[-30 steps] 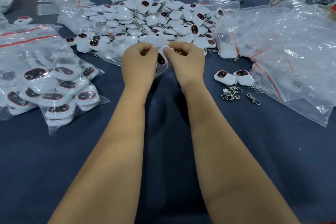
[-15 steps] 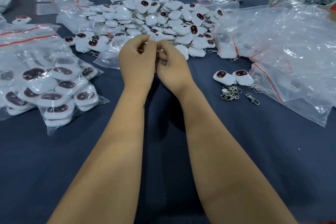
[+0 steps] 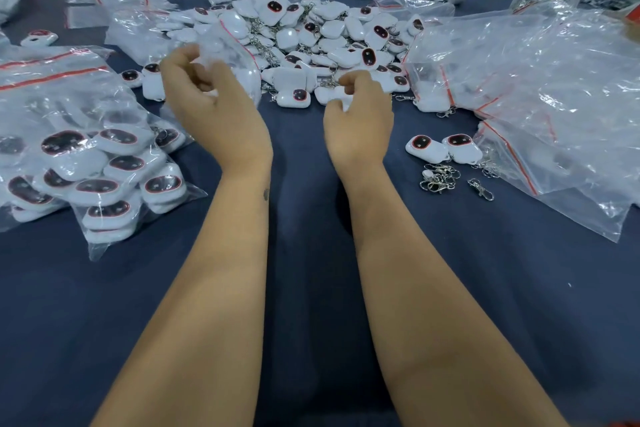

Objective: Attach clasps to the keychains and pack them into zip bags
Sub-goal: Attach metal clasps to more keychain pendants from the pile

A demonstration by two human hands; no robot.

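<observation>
My left hand (image 3: 211, 104) is raised over the navy cloth (image 3: 311, 288), fingers curled, pinching a small clear zip bag (image 3: 235, 55) with a thin red seal line slanting across it. A white keychain shows through the plastic as a pale rounded shape, but the bag is blurred, so I cannot tell more than that about it.

My right hand (image 3: 360, 114) sits at the near edge of the loose pile of keychains (image 3: 311, 35). Its fingers are bent inward, the fingertips close to a white piece at the pile's edge; I cannot tell whether they actually have hold of it.

The keychains are small white rounded-square pads, glossy, each with a dark oval window ringed in red on one face. Some lie face up, many face down and plain white. Short silver chains thread among them. One lies face up just in front of the pile, between my hands (image 3: 294, 98).

To my right, two more keychains (image 3: 443, 148) lie side by side, face up, and just beside them is a little heap of silver clasps (image 3: 438, 177), with a single clasp (image 3: 481, 189) lying apart from it. A heap of empty zip bags (image 3: 540, 97) rises further right. On my left, filled bags (image 3: 86, 166) hold many keychains packed together.
</observation>
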